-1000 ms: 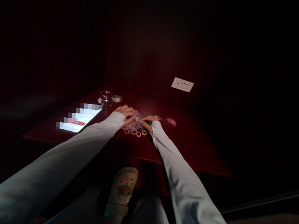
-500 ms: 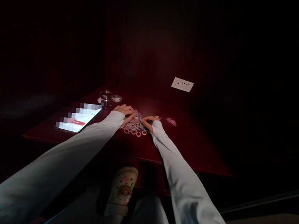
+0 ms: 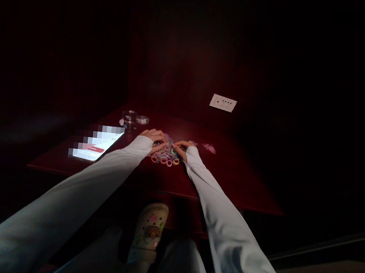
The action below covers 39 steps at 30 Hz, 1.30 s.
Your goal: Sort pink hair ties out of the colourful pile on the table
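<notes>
"Your left hand (image 3: 154,137) has shifted slightly to the right since half a second ago, drawing its fingertips nearer to those of your right hand (image 3: 184,147)."

"And the small bands?"

"Your pile of small coloured bands (image 3: 162,155) lies on the dark red bench (image 3: 230,180), under and between your hands. You have four larger rings along its near edge, a yellow ring (image 3: 176,162) being the rightmost. A green ring (image 3: 173,151) shows just beside your right fingertips."

"How is my grip?"

"Your fingers curve inward on both sides, tips down at the pile. They're too small and dim for me to tell how far either grip is closed, or whether you have a band pinched."

"What else is around me?"

"To the right of your right hand, apart from the pile, you have a pink cluster of bands (image 3: 209,148). On your left lies a lit phone (image 3: 100,143), screen up, partly blurred out. Beyond it stands a clear jar (image 3: 129,117), with a round clear lid or dish (image 3: 143,120) just beside it."
</notes>
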Each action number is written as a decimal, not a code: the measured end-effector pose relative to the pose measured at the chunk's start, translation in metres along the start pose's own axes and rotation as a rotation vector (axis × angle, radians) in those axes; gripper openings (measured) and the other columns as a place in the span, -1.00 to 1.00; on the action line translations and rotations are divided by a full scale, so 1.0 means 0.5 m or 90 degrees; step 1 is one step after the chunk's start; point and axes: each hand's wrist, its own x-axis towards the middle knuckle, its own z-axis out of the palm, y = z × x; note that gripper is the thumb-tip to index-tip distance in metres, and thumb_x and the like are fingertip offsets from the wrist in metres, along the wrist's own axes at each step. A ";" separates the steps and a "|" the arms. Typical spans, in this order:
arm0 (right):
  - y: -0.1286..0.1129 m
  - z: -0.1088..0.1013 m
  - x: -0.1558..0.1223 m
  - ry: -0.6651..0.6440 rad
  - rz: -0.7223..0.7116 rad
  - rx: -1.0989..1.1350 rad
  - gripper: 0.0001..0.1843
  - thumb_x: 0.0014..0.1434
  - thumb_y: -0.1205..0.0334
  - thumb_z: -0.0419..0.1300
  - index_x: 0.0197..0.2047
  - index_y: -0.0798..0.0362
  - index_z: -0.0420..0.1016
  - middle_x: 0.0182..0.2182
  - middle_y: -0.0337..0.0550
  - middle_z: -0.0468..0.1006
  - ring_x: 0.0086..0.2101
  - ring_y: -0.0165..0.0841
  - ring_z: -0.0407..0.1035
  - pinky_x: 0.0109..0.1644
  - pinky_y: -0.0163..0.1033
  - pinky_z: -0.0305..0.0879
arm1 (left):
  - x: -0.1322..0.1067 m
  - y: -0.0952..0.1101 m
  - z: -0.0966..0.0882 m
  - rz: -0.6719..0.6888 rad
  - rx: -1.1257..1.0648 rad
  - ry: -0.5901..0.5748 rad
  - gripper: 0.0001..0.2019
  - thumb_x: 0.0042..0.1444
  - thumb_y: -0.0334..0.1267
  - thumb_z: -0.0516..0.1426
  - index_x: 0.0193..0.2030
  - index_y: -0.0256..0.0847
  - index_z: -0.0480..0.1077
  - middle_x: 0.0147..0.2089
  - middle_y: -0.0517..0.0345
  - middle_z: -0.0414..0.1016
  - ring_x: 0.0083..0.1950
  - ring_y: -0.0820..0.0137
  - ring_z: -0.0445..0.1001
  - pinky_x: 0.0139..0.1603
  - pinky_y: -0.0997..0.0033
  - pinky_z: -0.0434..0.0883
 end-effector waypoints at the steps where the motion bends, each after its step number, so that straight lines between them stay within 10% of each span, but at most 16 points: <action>1: -0.001 0.000 -0.001 0.003 0.001 0.002 -0.59 0.14 -0.23 0.34 -0.38 -0.03 0.67 -0.42 -0.17 0.61 -0.26 -0.26 0.38 -0.09 -0.16 0.25 | 0.000 0.000 -0.002 0.002 -0.003 -0.006 -0.75 0.35 -0.09 0.08 -0.13 -0.08 0.57 -0.02 0.12 0.62 -0.04 0.24 0.48 -0.04 0.21 0.26; 39: -0.011 0.000 -0.010 -0.024 -0.037 -0.036 -0.69 0.22 -0.14 0.34 -0.24 -0.09 0.71 -0.33 -0.17 0.64 -0.17 -0.22 0.36 -0.01 -0.14 0.24 | 0.001 -0.009 0.005 0.015 -0.021 -0.026 -0.76 0.36 -0.06 0.11 -0.15 -0.07 0.57 -0.02 0.13 0.64 0.00 0.24 0.50 -0.02 0.23 0.28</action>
